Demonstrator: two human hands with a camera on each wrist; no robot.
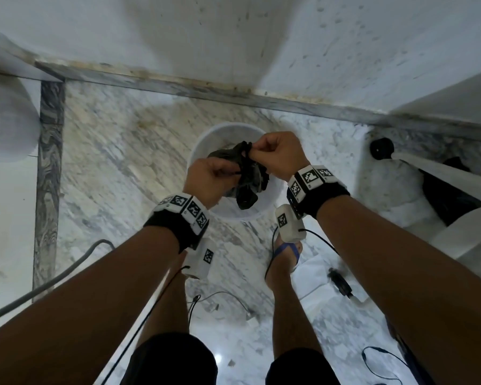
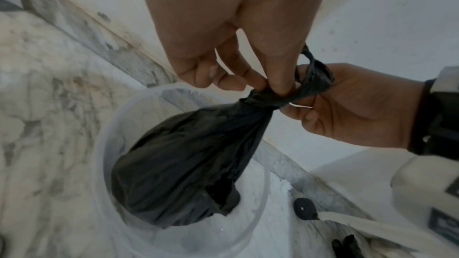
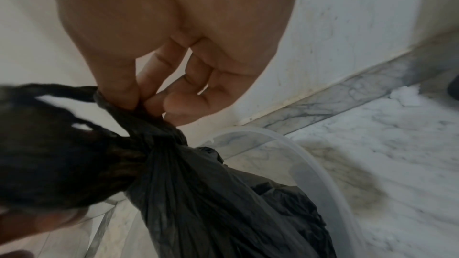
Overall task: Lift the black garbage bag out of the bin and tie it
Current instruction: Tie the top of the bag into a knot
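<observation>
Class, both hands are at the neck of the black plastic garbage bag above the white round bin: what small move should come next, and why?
Probably pull the ends apart to tighten the knot: the left hand and right hand each pinch a twisted end of the black plastic garbage bag, whose neck is gathered but looped loosely above the white round bin.

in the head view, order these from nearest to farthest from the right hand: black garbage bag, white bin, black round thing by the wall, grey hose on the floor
1. Black garbage bag: pinched by the right hand.
2. White bin: directly below.
3. Black round thing: to the right, near the wall.
4. Grey hose: far left, on the floor.
</observation>
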